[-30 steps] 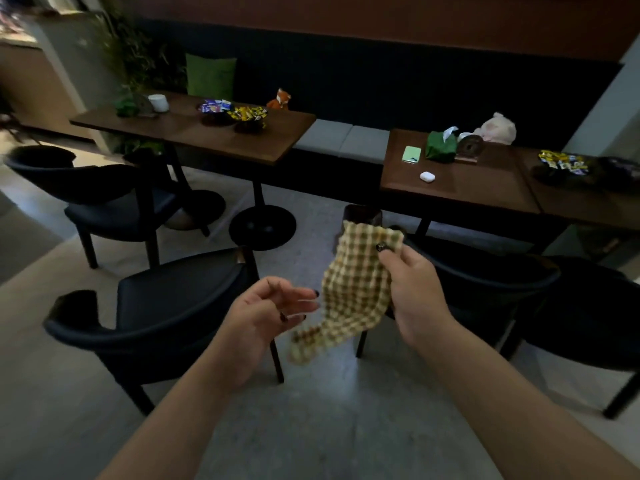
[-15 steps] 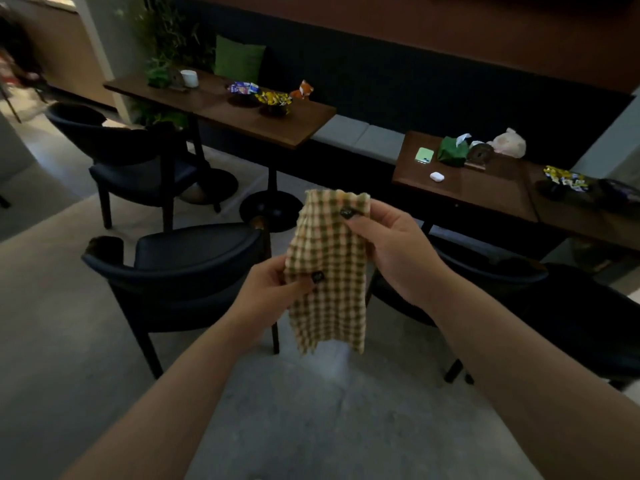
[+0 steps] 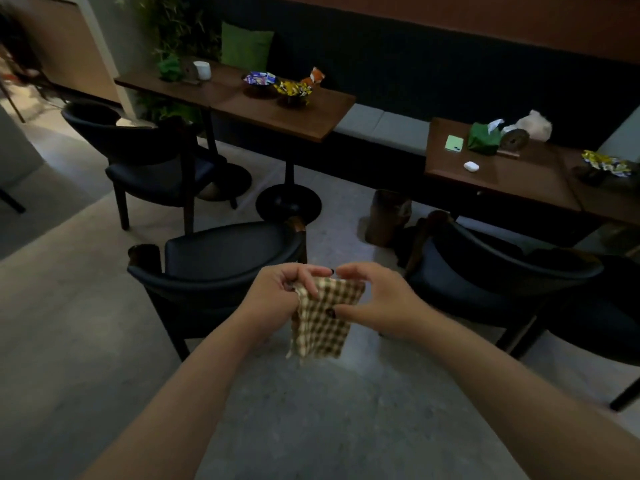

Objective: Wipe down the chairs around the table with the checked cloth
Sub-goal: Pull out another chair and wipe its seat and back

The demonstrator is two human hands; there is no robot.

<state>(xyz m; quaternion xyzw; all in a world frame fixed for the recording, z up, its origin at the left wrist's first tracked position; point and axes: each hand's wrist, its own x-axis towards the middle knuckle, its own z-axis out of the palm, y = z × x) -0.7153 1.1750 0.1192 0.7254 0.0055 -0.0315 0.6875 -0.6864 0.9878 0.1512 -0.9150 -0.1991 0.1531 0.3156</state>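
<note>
Left hand [image 3: 277, 292] and right hand [image 3: 377, 299] pinch the checked cloth [image 3: 322, 320] by its top corners, above the floor just right of the near chair [image 3: 221, 268]; folding it into a flat pad before touching the backrest would likely give firmer, even wiping contact.

The checked cloth's [image 3: 322, 317] top edge hides behind both hands; the right-hand chair [image 3: 602, 320] runs off frame.
</note>
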